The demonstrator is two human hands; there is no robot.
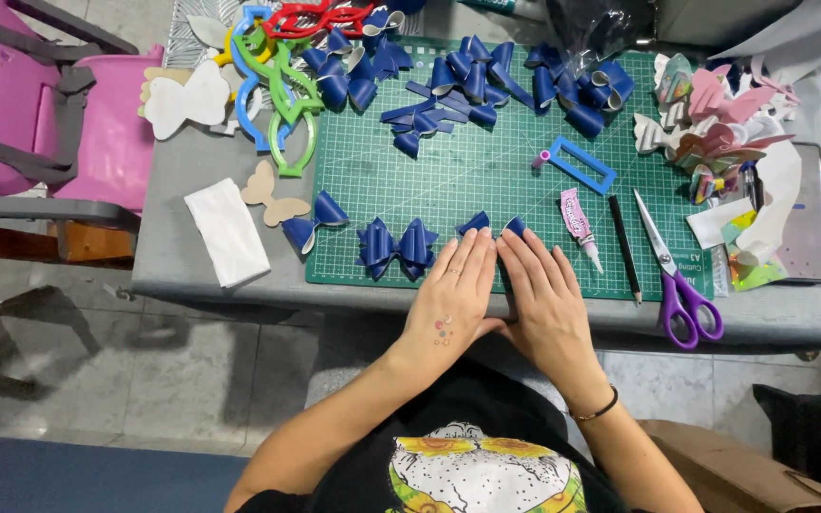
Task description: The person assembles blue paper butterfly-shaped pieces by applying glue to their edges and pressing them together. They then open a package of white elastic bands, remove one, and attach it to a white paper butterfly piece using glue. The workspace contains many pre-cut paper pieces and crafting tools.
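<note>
Both my hands lie flat, side by side, on a green cutting mat (486, 180) at the table's near edge. My left hand (453, 294) and my right hand (544, 299) press down on a blue bow piece (475, 223); only its two looped tips stick out past my fingertips. A finished blue bow (396, 247) lies just left of my left hand, and a smaller blue bow (314, 223) sits at the mat's left edge. Many more blue loops and strips (467, 85) are heaped at the far side of the mat.
Right of my hands lie a pink glue tube (577, 223), a black pencil (624, 249) and purple-handled scissors (677, 285). A blue rectangular frame (582, 163), coloured plastic templates (277, 85), a white cloth (228, 231) and pastel bows (715, 123) surround the mat. A pink chair (49, 104) stands left.
</note>
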